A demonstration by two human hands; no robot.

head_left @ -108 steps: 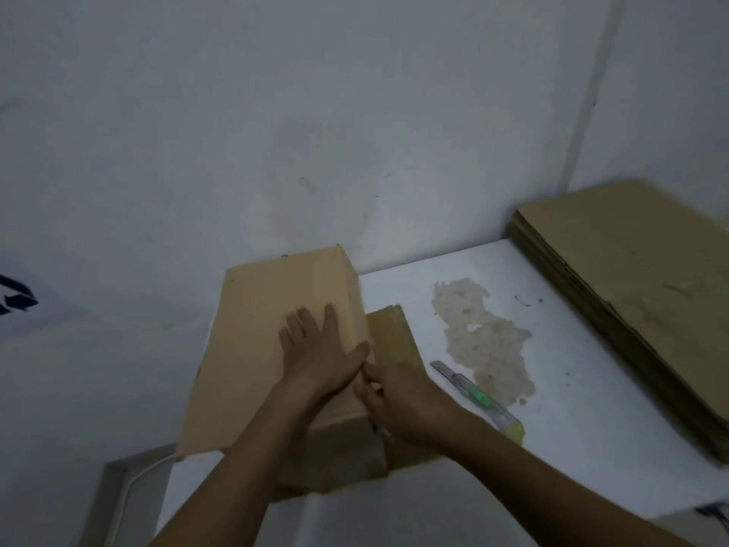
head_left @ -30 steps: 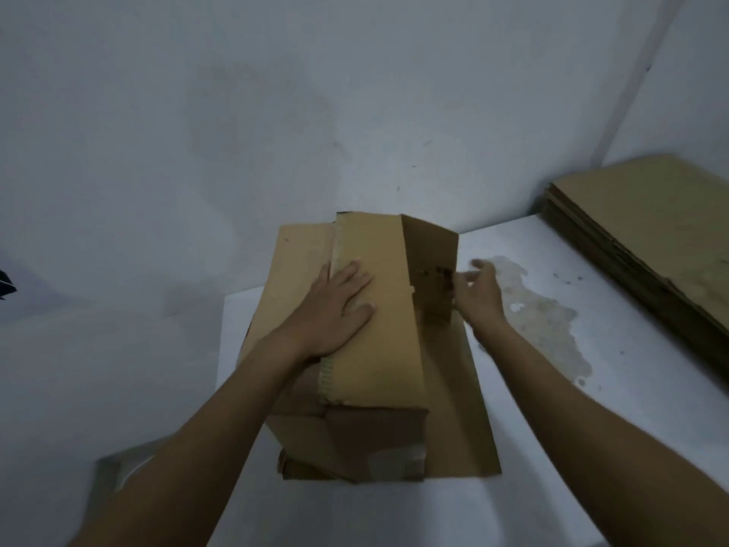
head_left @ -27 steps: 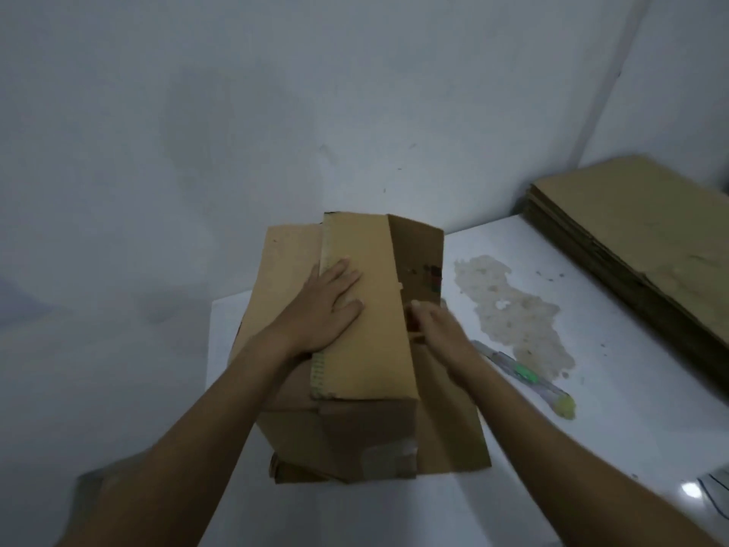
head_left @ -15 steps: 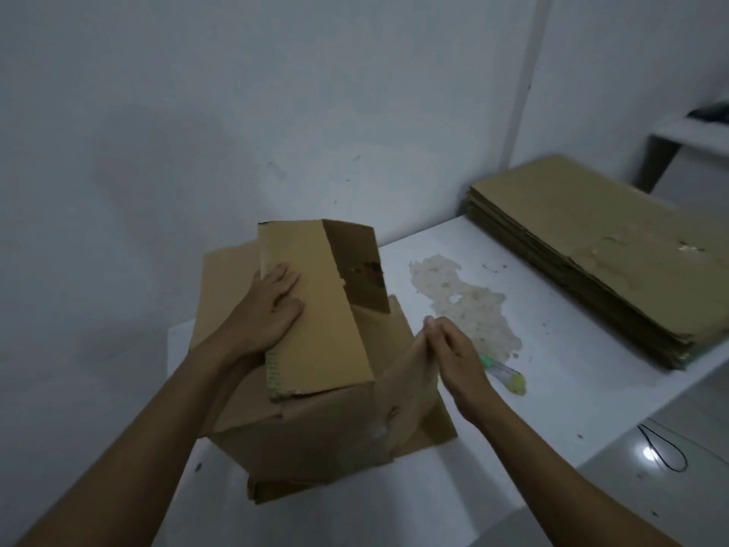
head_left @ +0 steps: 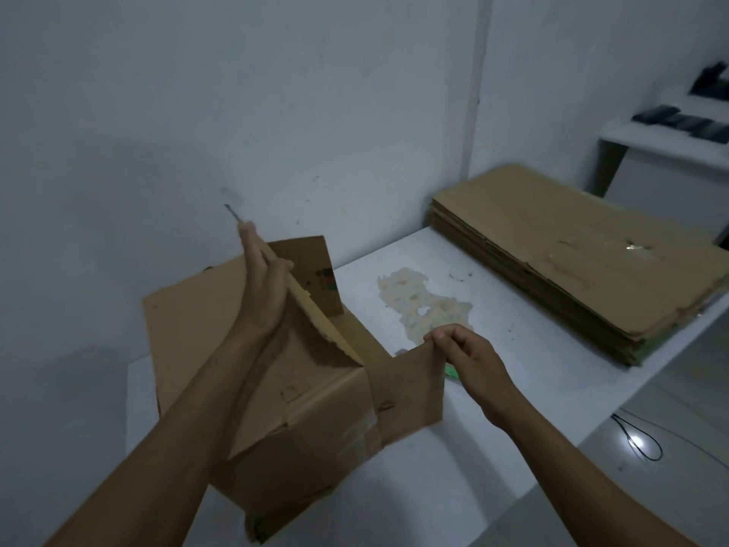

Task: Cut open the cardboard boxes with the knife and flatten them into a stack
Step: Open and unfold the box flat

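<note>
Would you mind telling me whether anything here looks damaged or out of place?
The table has a rough beige patch beside the box, like a peeled or stained surface. The upright flap gripped by the left hand has a ragged, torn edge; the right hand pinches the side flap.

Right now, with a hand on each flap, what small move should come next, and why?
Probably fold both flaps outward: the left hand holds the long flap upright, the right hand pinches the short flap, and the box is not yet flat.
</note>
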